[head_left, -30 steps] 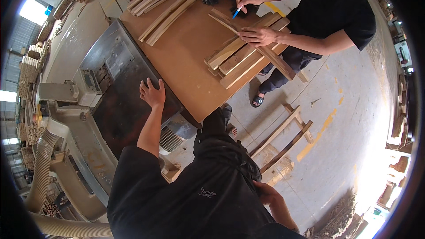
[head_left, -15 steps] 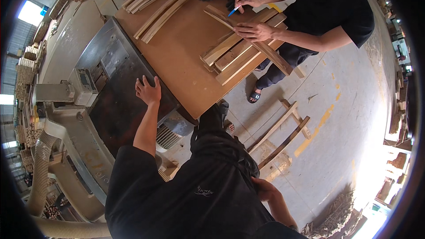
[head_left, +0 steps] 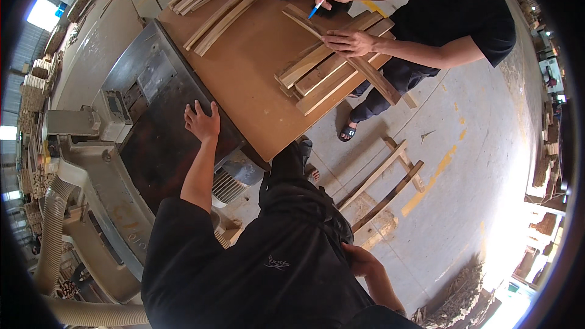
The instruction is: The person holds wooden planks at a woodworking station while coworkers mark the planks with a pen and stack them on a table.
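Tan brown flat board tabletop (head_left: 256, 79); pale curved wooden slats (head_left: 332, 70); dark grey metal machine bed (head_left: 164, 146); blue slim pen (head_left: 321, 1); black short-sleeved shirt (head_left: 454, 12); grey concrete floor with yellow painted stripe (head_left: 429, 176).

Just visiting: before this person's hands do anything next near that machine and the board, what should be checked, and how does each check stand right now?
1. Left hand flat on the dark machine top, fingers spread: ok.
2. Right hand down by the hip, holding nothing: ok.
3. Machine running or stopped: cannot tell.
4. Co-worker's hand pressing on the slat stack, other hand with a blue pen: board side taken, not ok.
5. Wooden frame lying on the floor near the feet: trip risk, not ok.
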Tool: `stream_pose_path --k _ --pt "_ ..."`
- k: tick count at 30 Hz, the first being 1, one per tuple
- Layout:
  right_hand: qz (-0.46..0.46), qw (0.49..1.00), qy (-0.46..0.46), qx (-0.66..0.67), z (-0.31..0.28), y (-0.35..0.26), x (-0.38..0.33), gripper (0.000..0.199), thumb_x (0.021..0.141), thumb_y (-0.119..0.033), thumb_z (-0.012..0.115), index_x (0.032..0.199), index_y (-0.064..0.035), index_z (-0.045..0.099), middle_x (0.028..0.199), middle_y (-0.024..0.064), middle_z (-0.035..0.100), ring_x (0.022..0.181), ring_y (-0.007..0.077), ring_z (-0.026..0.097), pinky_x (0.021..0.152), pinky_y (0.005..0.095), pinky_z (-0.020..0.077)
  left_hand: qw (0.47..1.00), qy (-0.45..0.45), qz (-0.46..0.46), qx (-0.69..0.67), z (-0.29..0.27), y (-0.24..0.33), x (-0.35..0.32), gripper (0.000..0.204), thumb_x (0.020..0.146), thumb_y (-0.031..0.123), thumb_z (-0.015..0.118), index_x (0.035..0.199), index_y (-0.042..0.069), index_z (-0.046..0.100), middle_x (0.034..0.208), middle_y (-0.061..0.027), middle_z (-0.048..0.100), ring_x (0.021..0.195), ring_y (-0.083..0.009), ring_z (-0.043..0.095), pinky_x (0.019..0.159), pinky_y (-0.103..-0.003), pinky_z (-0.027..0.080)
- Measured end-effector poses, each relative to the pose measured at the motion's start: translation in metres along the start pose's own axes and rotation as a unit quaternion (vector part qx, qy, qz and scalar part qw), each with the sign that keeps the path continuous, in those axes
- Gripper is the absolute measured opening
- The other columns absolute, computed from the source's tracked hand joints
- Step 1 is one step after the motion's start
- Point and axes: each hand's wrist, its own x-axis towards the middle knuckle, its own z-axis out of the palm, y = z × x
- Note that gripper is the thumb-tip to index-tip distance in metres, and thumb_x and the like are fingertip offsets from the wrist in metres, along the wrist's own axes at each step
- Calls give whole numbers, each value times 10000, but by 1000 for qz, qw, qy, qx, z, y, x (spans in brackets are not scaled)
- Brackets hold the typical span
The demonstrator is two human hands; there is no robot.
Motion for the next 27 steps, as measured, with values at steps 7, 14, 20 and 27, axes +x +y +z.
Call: stream_pose_path --k 7,14,20,27 --pt "-4 1000 -11 -6 -1 2 1 552 901 -257 677 1328 30 476 1332 178 558 1226 305 549 1084 513 381 1000 1 0 -1 -1 1 -1 647 899 577 516 1354 116 523 1461 -169 382 1371 -329 312 1073 -506 287" --pt "-10 999 -35 19 -3 5 4 506 917 -289 655 1272 50 533 1276 212 591 1190 331 574 1056 534 404 1000 -2 0 -1 -1 0 0 647 900 577 517 1357 118 518 1464 -169 375 1369 -333 308 1070 -501 289" --pt "-7 1000 -14 -21 -1 4 5 550 901 -281 674 1315 33 492 1326 179 564 1229 295 547 1083 503 380 1000 8 3 -2 3 -2 0 640 896 569 529 1348 116 530 1453 -170 387 1371 -332 308 1066 -499 295" --pt "-3 1000 17 -16 -4 3 5 548 912 -307 657 1300 47 498 1314 197 564 1217 317 550 1072 508 391 1000 -21 -8 2 -2 0 0 674 904 607 491 1378 129 504 1481 -169 366 1387 -324 292 1085 -499 269"
